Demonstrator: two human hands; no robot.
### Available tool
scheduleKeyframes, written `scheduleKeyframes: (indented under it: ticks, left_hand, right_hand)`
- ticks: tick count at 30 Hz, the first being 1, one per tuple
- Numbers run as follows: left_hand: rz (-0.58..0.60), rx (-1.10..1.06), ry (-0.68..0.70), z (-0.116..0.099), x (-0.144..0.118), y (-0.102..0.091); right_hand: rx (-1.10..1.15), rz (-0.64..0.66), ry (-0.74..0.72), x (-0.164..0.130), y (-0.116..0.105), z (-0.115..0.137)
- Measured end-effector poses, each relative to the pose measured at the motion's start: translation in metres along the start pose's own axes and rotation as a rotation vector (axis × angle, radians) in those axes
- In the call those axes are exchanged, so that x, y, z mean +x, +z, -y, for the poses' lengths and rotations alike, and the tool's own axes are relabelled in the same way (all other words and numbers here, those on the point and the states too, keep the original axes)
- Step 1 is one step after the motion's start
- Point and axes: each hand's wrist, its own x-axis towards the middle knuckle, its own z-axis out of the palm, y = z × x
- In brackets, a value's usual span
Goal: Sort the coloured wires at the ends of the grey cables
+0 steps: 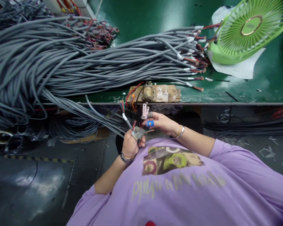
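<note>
My left hand [130, 145] is closed around the end of a grey cable [127, 121], below the bench edge. Grey tape wraps its thumb, and thin coloured wires [149, 131] fan out past it. Another cable end with a white sleeve [124, 116] and bare coloured wires sticks up beside that hand. My right hand [164, 123] is just to the right, its fingers drawn together near the wire tips. One finger has blue tape, another grey tape. What lies between those fingertips is too small to make out. A pink clip [145, 111] stands right by them; whether they touch it is unclear.
A big bundle of grey cables [103, 67] covers the left of the green bench [247, 89], stripped ends pointing right. On the front edge sits a wooden block [166, 93] with red and black leads. A green fan [235, 53] stands at the right. More cables [77, 125] hang below.
</note>
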Motion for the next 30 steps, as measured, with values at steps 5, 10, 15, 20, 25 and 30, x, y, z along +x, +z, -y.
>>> scheduleKeyframes:
  ticks: [5, 10, 15, 20, 25, 30]
  left_hand:
    - [0.001, 0.065, 0.042, 0.004, 0.0, 0.0]
    - [-0.008, 0.078, 0.038, 0.005, -0.001, 0.0]
    - [-0.064, 0.041, 0.067, 0.007, -0.001, 0.002]
    - [-0.064, -0.018, 0.046, 0.002, -0.002, 0.003]
    - [-0.02, -0.086, 0.023, -0.009, -0.006, -0.002]
    - [0.071, -0.097, -0.01, -0.02, -0.009, 0.001]
  right_hand:
    - [-0.029, -0.091, -0.008, 0.001, 0.013, -0.001]
    - [-0.037, -0.167, -0.024, 0.001, 0.018, -0.004]
    - [0.016, -0.196, -0.063, 0.002, 0.019, -0.008]
    - [0.044, -0.169, -0.032, -0.001, 0.013, -0.005]
    - [0.147, -0.131, 0.058, -0.004, -0.009, 0.0]
    - [0.183, -0.039, 0.172, 0.009, -0.01, 0.008]
